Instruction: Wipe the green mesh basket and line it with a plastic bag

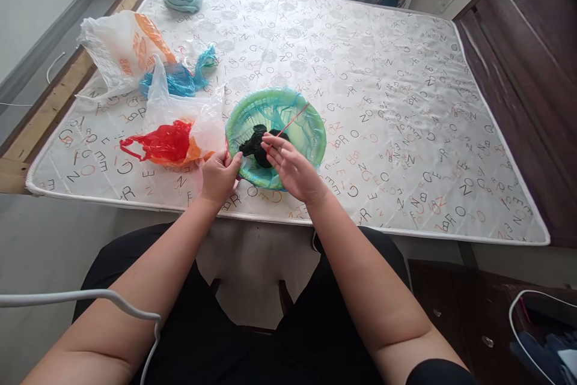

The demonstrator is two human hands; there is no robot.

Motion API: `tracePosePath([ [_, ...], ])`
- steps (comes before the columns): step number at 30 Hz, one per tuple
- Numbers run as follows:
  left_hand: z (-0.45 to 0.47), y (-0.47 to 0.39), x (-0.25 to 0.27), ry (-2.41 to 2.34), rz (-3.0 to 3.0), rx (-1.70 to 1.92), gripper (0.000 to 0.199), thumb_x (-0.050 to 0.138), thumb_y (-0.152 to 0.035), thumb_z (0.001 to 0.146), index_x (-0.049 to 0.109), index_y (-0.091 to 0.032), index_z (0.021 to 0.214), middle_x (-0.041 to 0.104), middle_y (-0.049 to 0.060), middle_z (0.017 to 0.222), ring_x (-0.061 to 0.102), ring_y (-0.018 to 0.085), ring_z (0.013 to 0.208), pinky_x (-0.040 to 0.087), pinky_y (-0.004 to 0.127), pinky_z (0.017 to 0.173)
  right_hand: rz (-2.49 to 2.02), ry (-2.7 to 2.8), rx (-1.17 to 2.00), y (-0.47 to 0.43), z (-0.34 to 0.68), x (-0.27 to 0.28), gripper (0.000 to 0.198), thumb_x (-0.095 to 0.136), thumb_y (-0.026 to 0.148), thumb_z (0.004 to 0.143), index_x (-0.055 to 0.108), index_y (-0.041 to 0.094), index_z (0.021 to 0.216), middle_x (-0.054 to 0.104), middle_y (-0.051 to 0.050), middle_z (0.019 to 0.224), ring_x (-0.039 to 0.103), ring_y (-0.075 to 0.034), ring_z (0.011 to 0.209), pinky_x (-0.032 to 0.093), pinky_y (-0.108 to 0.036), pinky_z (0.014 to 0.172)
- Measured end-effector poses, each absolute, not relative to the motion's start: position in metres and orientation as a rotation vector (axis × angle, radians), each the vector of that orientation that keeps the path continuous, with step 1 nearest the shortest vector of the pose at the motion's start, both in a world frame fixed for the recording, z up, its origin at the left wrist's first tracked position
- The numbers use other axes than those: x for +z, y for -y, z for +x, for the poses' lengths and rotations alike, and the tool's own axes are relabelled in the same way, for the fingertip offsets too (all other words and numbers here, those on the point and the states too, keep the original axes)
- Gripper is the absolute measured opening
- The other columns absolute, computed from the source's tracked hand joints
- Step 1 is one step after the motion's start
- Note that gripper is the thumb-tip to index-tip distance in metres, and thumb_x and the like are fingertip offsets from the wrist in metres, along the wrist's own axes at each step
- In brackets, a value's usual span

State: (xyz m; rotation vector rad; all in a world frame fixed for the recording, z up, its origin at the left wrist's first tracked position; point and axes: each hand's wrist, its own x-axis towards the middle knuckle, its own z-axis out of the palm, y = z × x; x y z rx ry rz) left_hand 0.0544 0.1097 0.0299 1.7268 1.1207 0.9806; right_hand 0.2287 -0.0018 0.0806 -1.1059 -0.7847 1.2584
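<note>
- Both forearms reach forward over the lap.
- Left hand [219,175] pinches the basket [315,151] rim's near-left edge.
- Right hand [293,169] fingertips clamp a red string [293,121], slanting up-right, away.

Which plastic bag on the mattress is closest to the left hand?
The red plastic bag, lying just beyond the left hand. The blue bag and the white bag with orange print sit farther up the mattress.
</note>
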Motion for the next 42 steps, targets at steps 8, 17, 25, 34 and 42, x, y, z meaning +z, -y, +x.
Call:
tracePosePath([
  [8, 0.059, -0.102, 0.023, -1.056, 1.787, 0.890, 0.046, 0.075, -0.029, 0.080, 0.036, -0.022, 0.057, 0.037, -0.005, 0.051, 0.033, 0.012, 0.051, 0.028, 0.028, 0.053, -1.240, 1.049, 1.202, 0.002, 0.205, 0.079, 0.049, 0.064, 0.041, 0.091, 0.063, 0.034, 0.139, 0.053, -0.003, 0.155, 0.054, -0.029, 0.139, 0.051, -0.045, 0.111],
  [17, 0.062, -0.112, 0.018, -1.030, 1.599, 0.898, 0.050, 0.079, -0.030, 0.076, 0.035, -0.022, 0.056, 0.034, -0.005, 0.053, 0.033, 0.010, 0.051, 0.030, 0.026, 0.051, -1.653, 0.987, 0.888, 0.013, 0.223, 0.088, 0.030, 0.053, 0.042, 0.098, 0.069, 0.030, 0.120, 0.075, -0.003, 0.104, 0.069, -0.019, 0.081, 0.059, -0.035, 0.079],
  [25, 0.064, -0.126, 0.015, -0.988, 1.161, 0.912, 0.031, 0.077, -0.044, 0.079, 0.060, -0.019, 0.072, 0.065, 0.003, 0.074, 0.064, 0.015, 0.069, 0.051, 0.025, 0.059, -1.934, 0.658, 0.604, 0.032, 0.292, 0.086, 0.053, 0.049, 0.044, 0.096, 0.043, 0.033, 0.148, 0.070, -0.006, 0.105, 0.065, -0.022, 0.087, 0.053, -0.034, 0.075],
  [34, 0.063, -0.135, 0.012, -0.808, 0.676, 0.766, 0.022, 0.077, -0.025, 0.074, 0.064, -0.016, 0.088, 0.074, 0.006, 0.090, 0.071, 0.015, 0.079, 0.058, 0.024, 0.068, -1.883, 0.268, 0.505, 0.027, 0.329, 0.048, 0.036, 0.065, 0.022, 0.075, 0.060, 0.023, 0.111, 0.064, -0.004, 0.107, 0.060, -0.014, 0.076, 0.048, -0.027, 0.062],
  [42, 0.053, -0.145, 0.013, -0.837, 0.529, 0.535, 0.011, 0.069, -0.024, 0.082, 0.064, -0.016, 0.076, 0.067, 0.001, 0.064, 0.067, 0.015, 0.056, 0.057, 0.024, 0.055, -1.598, 0.190, 0.811, 0.021, 0.324, 0.054, 0.023, 0.065, 0.026, 0.065, 0.061, 0.022, 0.087, 0.056, 0.004, 0.069, 0.049, -0.011, 0.058, 0.039, -0.023, 0.049],
])
